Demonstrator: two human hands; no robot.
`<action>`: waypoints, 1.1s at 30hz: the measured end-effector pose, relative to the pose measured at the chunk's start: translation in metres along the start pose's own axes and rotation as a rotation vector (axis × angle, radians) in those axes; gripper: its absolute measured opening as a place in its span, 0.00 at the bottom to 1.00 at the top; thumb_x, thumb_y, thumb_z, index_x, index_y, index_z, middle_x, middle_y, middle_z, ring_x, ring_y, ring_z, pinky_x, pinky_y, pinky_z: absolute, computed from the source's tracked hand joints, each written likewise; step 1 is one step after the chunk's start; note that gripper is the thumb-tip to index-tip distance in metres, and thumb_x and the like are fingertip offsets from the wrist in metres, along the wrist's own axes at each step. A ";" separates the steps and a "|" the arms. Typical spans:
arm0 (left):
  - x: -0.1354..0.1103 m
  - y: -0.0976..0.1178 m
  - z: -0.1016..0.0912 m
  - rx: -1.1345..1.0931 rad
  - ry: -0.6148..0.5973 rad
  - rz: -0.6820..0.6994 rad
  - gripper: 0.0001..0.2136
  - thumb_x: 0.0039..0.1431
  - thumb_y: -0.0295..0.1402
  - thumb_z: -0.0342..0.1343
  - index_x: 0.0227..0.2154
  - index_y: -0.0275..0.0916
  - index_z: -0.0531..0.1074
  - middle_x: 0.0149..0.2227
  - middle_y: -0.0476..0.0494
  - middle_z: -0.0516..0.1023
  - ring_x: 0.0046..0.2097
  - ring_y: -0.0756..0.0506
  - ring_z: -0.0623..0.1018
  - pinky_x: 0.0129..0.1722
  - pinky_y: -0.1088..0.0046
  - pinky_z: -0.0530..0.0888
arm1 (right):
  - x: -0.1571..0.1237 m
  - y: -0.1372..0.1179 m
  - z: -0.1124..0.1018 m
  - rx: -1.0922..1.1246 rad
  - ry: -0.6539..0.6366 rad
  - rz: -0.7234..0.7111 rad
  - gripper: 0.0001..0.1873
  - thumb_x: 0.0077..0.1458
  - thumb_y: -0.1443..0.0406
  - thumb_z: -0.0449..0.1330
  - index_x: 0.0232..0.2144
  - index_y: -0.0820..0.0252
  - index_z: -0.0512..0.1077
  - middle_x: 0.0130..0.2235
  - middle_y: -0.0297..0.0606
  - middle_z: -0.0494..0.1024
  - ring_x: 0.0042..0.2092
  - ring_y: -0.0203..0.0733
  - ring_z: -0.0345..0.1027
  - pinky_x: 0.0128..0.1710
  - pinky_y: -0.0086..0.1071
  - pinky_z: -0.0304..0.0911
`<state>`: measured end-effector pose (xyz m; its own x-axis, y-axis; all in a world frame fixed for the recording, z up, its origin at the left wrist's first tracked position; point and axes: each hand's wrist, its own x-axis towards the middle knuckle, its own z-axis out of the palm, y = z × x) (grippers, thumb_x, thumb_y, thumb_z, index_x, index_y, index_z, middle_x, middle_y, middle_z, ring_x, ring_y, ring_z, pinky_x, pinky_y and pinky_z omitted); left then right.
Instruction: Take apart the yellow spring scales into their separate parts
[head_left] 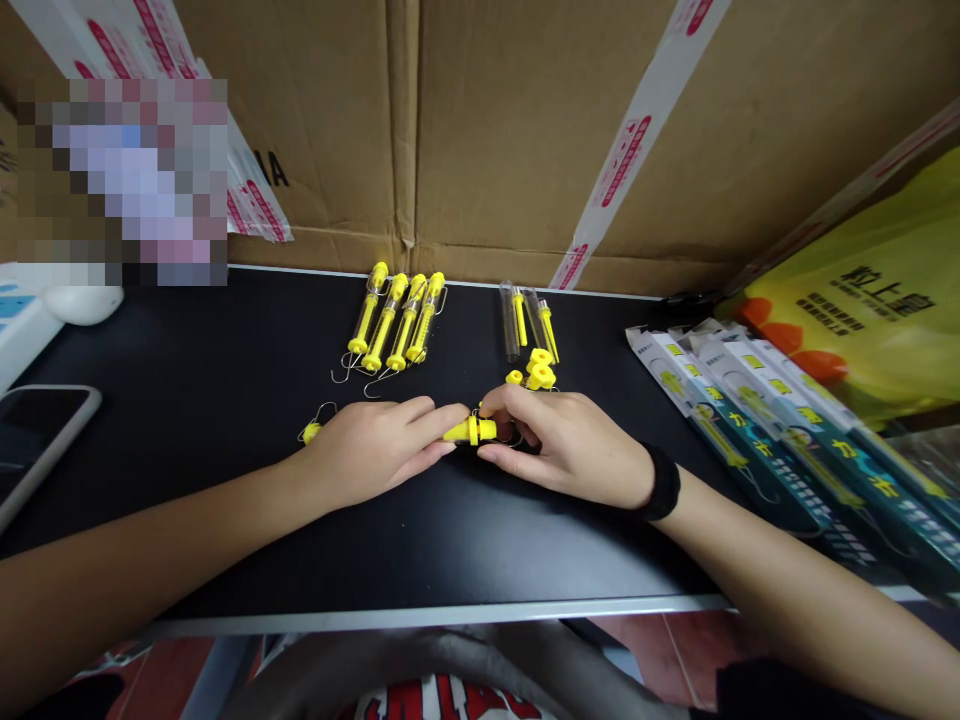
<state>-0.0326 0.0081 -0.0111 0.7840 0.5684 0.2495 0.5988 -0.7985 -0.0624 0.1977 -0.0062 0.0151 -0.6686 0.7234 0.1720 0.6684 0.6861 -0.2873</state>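
Table (pixel 435 545) runs bare black from hands to front edge (pixel 420 617); cardboard (pixel 525 150) blocks back. Yellow part (pixel 474 431) mid-table, between hands. Left hand (pixel 367 448): fingers pinching it. Right hand (pixel 574 440): fingers curled round other end, can't tell if gripping. Yellow spring scales (pixel 426 316), clear tubes (pixel 511 335) beyond hands; packages (pixel 750 440) right, phone (pixel 34 440) left.

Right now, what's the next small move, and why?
Probably nudge the yellow part with the right hand to test its fit: the left hand pinches one end, the right sits at the other, and whether it's fully seated isn't clear.
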 end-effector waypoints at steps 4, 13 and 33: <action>0.000 0.000 0.000 0.005 0.004 -0.002 0.14 0.65 0.39 0.41 0.51 0.45 0.61 0.35 0.51 0.73 0.31 0.52 0.75 0.24 0.78 0.64 | 0.001 0.001 -0.001 -0.029 -0.031 -0.003 0.13 0.63 0.58 0.45 0.37 0.60 0.65 0.31 0.37 0.73 0.31 0.37 0.67 0.31 0.28 0.55; 0.000 -0.001 0.001 0.009 -0.002 -0.003 0.14 0.65 0.39 0.41 0.51 0.45 0.61 0.34 0.52 0.73 0.30 0.51 0.75 0.23 0.76 0.64 | 0.000 0.002 0.002 -0.028 0.002 -0.001 0.07 0.59 0.62 0.52 0.39 0.59 0.62 0.28 0.32 0.72 0.27 0.34 0.65 0.28 0.26 0.54; 0.000 0.000 0.002 0.001 -0.005 -0.005 0.13 0.65 0.40 0.40 0.50 0.47 0.59 0.34 0.54 0.72 0.31 0.50 0.76 0.23 0.76 0.64 | 0.001 0.006 0.004 -0.025 0.047 -0.055 0.09 0.59 0.60 0.53 0.39 0.60 0.66 0.28 0.32 0.73 0.29 0.33 0.66 0.29 0.26 0.55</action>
<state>-0.0328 0.0086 -0.0125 0.7816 0.5736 0.2451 0.6031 -0.7952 -0.0625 0.2000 -0.0015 0.0098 -0.6889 0.6872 0.2305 0.6397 0.7260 -0.2525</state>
